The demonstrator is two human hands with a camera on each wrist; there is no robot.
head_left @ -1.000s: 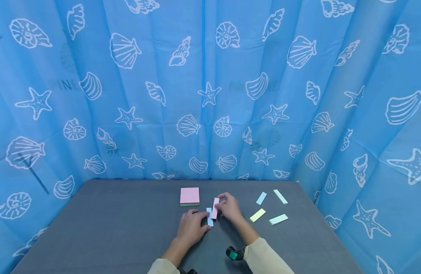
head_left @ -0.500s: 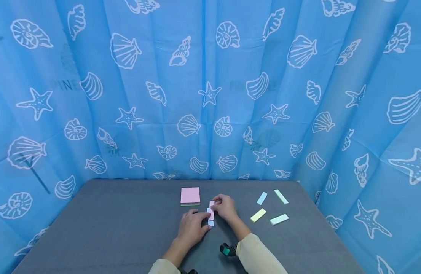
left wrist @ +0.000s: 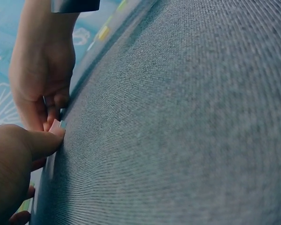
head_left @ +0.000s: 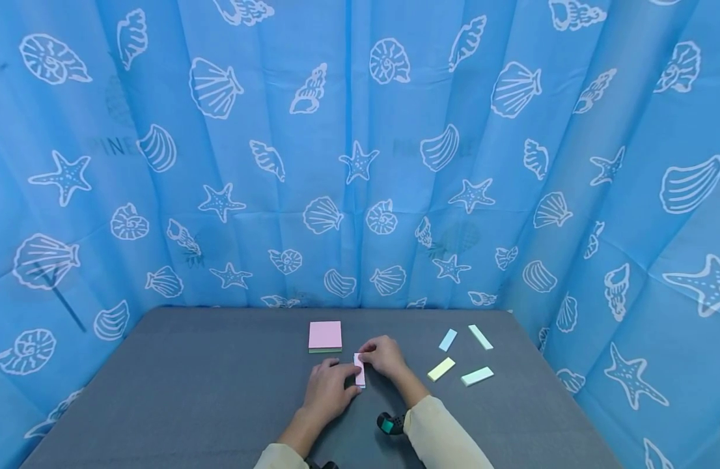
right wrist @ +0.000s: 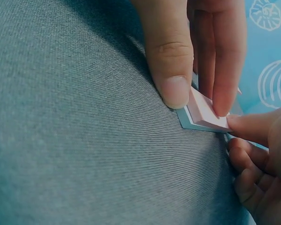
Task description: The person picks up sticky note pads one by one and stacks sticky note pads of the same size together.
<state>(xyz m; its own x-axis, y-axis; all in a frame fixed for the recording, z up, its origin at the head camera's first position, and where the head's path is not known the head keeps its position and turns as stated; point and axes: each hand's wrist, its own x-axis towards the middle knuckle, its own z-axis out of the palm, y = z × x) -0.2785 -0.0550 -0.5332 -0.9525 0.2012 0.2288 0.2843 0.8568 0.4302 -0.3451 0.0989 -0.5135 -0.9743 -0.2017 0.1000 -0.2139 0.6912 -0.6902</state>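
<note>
A narrow pink sticky-note pad (head_left: 359,378) lies on top of a light blue sticky-note pad (right wrist: 187,123) of similar size; only the blue one's edge shows. My left hand (head_left: 327,389) holds the blue pad, its thumb at the near end and a fingertip against the pink pad. At the far end my right hand (head_left: 386,358) pinches the pink pad. In the right wrist view the pink pad sits slightly askew over the blue. The left wrist view shows both pads' ends beside the left thumb (left wrist: 45,141).
Behind the left hand lies a square stack (head_left: 325,335), pink on top with green below. On the right are a blue pad (head_left: 448,339), a yellow pad (head_left: 441,369) and two pale green pads (head_left: 477,376). A shell-printed curtain (head_left: 360,260) borders the grey table (head_left: 190,391).
My right hand has moved left with the pink pad, from beside the blue pad to over it, then slightly nearer, so it now covers most of the blue. The left hand has stayed put.
</note>
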